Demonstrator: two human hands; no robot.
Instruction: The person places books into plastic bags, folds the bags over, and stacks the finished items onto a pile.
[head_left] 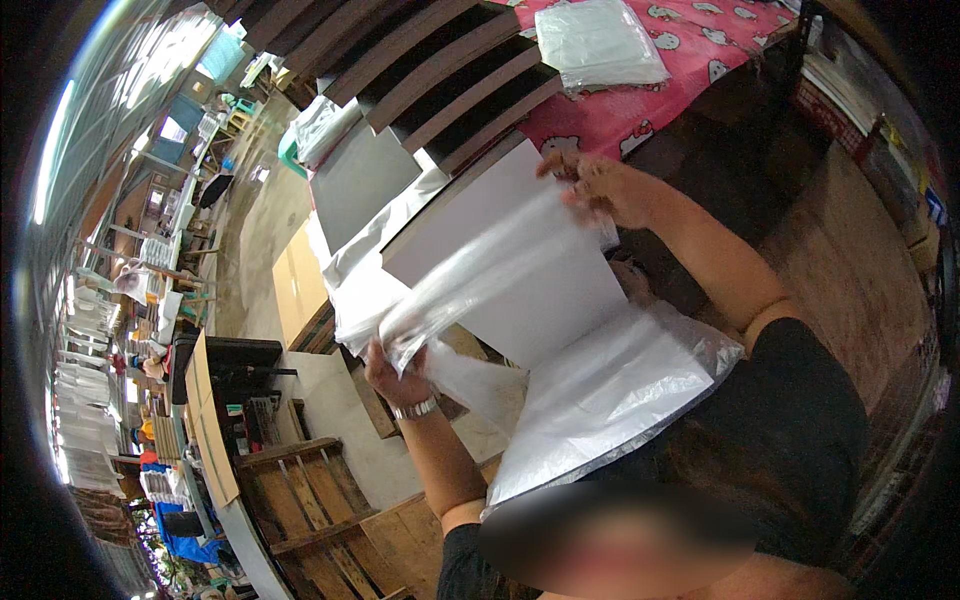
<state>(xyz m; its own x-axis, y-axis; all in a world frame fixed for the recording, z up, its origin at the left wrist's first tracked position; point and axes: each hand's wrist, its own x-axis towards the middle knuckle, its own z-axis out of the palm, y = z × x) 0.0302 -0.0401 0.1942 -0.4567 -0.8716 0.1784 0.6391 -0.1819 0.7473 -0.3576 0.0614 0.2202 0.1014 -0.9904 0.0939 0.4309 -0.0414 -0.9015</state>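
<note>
Clear plastic point(485, 268) stretched between the two hands, across a white board point(565, 315). The left hand point(393, 370) was clamped on the plastic's left end, the right hand point(605, 190) on its far right end. Farther off stood dark slats point(440, 75); far right, folded bags point(600, 42) lay on pink cloth point(690, 65).

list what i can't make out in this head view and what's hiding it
All in the head view:
Left hand: some fingertips hidden by the film.
Right hand: fingertips blurred, so its exact grip is unclear.
White panel: partly covered by the film; one piece or two, can't tell.
Dark boards, pink cloth: cut off by the top edge.
Far goods: too small to identify.
</note>
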